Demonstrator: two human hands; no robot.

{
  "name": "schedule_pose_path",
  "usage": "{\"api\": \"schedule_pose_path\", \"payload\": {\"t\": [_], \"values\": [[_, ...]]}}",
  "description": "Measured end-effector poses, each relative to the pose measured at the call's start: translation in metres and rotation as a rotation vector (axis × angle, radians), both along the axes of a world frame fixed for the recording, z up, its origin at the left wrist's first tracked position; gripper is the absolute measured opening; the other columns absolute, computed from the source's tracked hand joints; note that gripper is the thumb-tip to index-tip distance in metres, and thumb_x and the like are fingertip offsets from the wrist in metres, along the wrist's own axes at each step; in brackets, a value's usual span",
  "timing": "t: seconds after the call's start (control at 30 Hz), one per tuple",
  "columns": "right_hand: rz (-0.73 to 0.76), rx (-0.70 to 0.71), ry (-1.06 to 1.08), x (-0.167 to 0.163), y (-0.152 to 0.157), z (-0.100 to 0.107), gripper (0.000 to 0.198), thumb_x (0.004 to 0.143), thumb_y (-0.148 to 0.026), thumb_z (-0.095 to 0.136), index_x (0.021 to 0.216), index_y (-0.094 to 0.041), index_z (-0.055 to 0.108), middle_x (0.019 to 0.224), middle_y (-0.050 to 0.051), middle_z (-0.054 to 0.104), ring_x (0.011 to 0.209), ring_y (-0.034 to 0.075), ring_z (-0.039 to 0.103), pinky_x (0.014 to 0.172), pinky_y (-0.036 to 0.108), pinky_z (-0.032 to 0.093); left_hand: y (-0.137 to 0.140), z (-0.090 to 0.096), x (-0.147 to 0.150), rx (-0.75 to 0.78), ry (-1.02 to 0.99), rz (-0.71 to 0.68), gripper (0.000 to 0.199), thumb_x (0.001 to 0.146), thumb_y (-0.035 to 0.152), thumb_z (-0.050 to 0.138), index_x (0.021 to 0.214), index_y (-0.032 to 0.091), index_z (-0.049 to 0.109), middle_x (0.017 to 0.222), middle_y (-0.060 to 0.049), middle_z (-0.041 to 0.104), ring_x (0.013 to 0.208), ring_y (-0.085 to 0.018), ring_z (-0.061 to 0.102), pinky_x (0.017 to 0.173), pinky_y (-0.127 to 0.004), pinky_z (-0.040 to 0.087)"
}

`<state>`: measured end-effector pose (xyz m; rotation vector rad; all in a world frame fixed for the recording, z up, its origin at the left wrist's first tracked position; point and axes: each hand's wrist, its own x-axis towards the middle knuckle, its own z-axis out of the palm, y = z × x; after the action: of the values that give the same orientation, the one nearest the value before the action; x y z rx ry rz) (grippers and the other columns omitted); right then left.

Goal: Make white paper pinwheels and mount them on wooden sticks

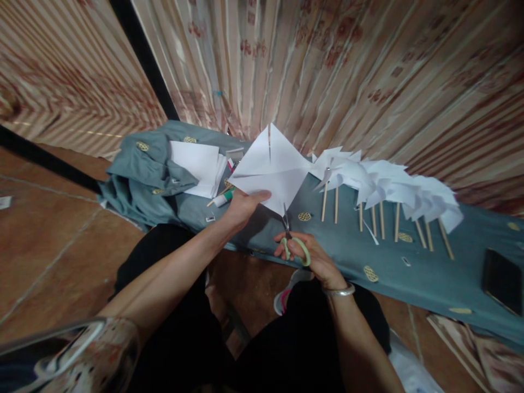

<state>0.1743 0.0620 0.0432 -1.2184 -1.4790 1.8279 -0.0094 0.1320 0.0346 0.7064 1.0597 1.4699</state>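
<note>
Pleated, red-patterned curtains (286, 71) hang behind the white sheet (280, 169), which I take as my landmark, and a grey-green cloth (347, 237) printed with yellow motifs spreads beneath it on a long surface. I see the sheet held up over the near part of that cloth, turned like a diamond, with a slit running inward from its far corner and a line, crease or cut I cannot tell, from its left one.

At its near left edge, the left hand (245, 207) pinches the paper firmly, thumb lying on top and fingers underneath. Just below its near corner, the right hand (317, 256) grips green-handled scissors (287, 234) through the loops; I make out the blades meeting that corner, though how far they are parted is too small for me to tell. A silvery bangle (340, 291) circles the right wrist.

Left of the sheet I have a stack of white paper (196, 166) and, closer to it, a white-and-green tube (223, 198). To its right lies an overlapping row of paper pinwheels (380, 174) on wooden sticks (397, 221), then, well apart, a dark phone (502, 279).
</note>
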Motion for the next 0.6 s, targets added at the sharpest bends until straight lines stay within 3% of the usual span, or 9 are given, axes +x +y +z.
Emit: {"api": "schedule_pose_path", "payload": {"t": [0.6], "values": [[-0.055,-0.057,0.001,-0.0017,0.0024,-0.0053,0.059,0.067,-0.07,0.07,0.093,-0.017,0.067,0.072,0.003,0.068,0.06,0.013,0.056,0.053,0.024,0.04,-0.0057,-0.0028,0.0026,0.02,0.002,-0.068,0.049,0.051,0.021,0.079,0.098,0.016,0.069,0.094,-0.007,0.073,0.082,-0.022,0.066,0.084,-0.038,0.05]]}}
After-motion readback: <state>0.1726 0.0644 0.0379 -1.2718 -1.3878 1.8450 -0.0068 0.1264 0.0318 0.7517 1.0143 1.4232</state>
